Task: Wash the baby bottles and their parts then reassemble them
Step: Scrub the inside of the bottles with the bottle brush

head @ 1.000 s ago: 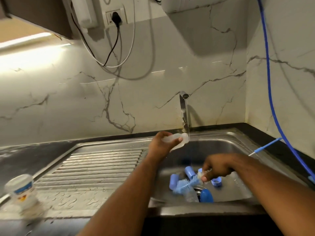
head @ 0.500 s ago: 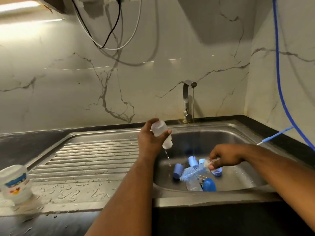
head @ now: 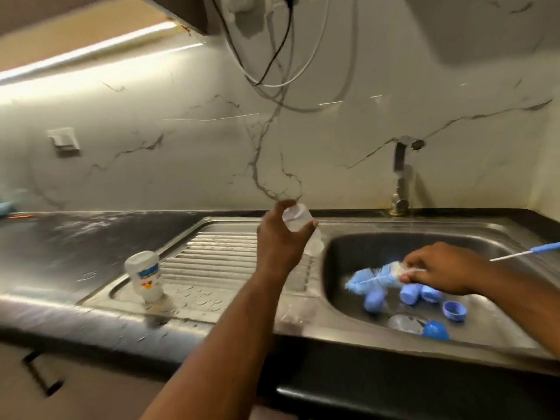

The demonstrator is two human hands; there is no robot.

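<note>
Bottle (head: 298, 218) in left hand (head: 278, 244); brush (head: 369, 277), blue caps (head: 409, 294) crowd the sink (head: 348, 253).

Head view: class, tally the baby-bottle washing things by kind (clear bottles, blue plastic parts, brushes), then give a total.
Clear plastic baby bottles: 3
Blue plastic bottle parts: 5
Blue-bristled brushes: 2
Total: 10

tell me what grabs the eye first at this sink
The left hand holds a clear bottle up at the edge of the basin, while the right hand grips a fluffy blue brush down inside it. Loose blue bottle parts lie scattered beneath the brush, and a printed bottle stands on the drainboard.
</note>
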